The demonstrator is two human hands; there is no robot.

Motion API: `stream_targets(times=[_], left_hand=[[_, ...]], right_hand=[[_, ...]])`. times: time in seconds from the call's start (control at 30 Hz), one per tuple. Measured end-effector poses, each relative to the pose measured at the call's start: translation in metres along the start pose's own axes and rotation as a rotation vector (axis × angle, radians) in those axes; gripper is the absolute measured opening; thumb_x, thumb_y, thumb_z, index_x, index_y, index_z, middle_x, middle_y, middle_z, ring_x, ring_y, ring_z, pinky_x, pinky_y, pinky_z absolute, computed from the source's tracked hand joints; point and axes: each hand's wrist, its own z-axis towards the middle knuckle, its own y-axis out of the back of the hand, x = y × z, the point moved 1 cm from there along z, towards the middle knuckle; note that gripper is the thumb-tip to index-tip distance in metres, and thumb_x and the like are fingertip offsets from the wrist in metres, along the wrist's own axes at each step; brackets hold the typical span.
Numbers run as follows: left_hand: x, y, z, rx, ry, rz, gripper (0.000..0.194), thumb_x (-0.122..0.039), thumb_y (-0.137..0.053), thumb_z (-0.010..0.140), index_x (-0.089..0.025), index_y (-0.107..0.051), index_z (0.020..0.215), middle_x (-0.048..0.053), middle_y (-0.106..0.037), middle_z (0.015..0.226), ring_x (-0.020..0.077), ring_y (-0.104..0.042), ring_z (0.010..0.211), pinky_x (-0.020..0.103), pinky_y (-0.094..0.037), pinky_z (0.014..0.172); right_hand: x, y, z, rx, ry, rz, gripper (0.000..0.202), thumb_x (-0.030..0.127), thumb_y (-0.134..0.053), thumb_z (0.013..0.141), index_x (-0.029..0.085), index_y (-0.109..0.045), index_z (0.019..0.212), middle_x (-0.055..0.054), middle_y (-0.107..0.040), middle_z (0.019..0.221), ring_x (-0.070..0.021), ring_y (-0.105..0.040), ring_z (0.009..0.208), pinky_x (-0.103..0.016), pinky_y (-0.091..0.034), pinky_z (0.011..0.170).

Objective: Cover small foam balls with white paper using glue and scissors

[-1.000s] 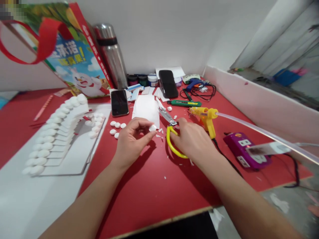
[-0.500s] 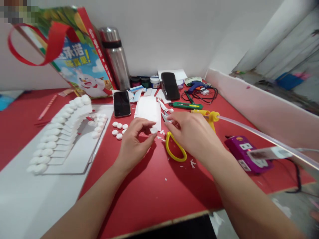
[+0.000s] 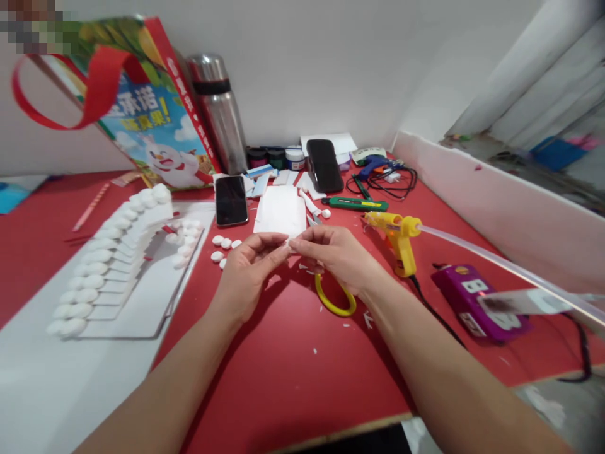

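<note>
My left hand and my right hand meet at their fingertips over the red table. Both are closed in a pinch around something small and white, almost hidden between the fingers. Under my right hand lie scissors with a yellow handle. Just beyond the fingers is a white paper pad. Several white discs lie beside my left hand. To the left, a white curved stair-like model has white discs along its edge.
A yellow glue gun and a purple power strip are at right. Behind are a green cutter, two phones, paint jars, a steel flask and a picture box. White scraps dot the table.
My right hand has moved left from over the scissors to meet my left fingertips. The white disc seen in my left hand is now mostly covered, and the glue gun is in fuller view.
</note>
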Motion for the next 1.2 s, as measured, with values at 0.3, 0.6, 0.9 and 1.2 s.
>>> stream_targets(times=[0.3, 0.6, 0.9, 1.2], left_hand=[[-0.0008, 0.0019, 0.0024, -0.033, 0.03, -0.056, 0.029, -0.024, -0.09, 0.07, -0.016, -0.074, 0.093, 0.003, -0.076, 0.085, 0.0124, -0.069, 0.075, 0.026, -0.055, 0.076], [-0.0011, 0.0032, 0.0021, -0.046, -0.006, 0.011, 0.029, -0.024, -0.091, 0.067, -0.015, -0.074, 0.089, 0.004, -0.076, 0.081, 0.0149, -0.071, 0.07, 0.03, -0.058, 0.075], [0.0037, 0.0031, 0.0003, 0.008, -0.038, 0.041, 0.023, -0.027, -0.085, 0.077, -0.019, -0.079, 0.098, 0.004, -0.079, 0.09, 0.0153, -0.072, 0.083, 0.029, -0.056, 0.084], [0.0059, 0.0043, 0.0034, -0.005, -0.048, -0.007, 0.024, -0.025, -0.083, 0.079, -0.019, -0.077, 0.102, 0.005, -0.079, 0.095, 0.0153, -0.072, 0.087, 0.03, -0.056, 0.088]], right_hand=[[-0.0044, -0.0034, 0.0025, 0.027, -0.058, 0.172, 0.041, 0.045, -0.092, 0.062, 0.015, -0.066, 0.073, 0.005, -0.054, 0.057, -0.0052, -0.041, 0.049, -0.022, -0.03, 0.049], [-0.0043, -0.0042, 0.0021, 0.036, -0.147, 0.252, 0.044, 0.04, -0.096, 0.057, 0.013, -0.062, 0.067, 0.007, -0.048, 0.052, -0.0036, -0.038, 0.047, -0.02, -0.024, 0.044], [0.0009, -0.0041, 0.0006, 0.048, -0.223, 0.337, 0.044, 0.04, -0.095, 0.059, 0.011, -0.063, 0.068, 0.002, -0.058, 0.061, -0.0026, -0.041, 0.05, -0.017, -0.029, 0.044], [0.001, -0.0024, 0.0005, 0.104, -0.216, 0.417, 0.034, 0.032, -0.093, 0.067, 0.011, -0.067, 0.075, -0.001, -0.065, 0.069, -0.005, -0.05, 0.056, -0.017, -0.039, 0.048]])
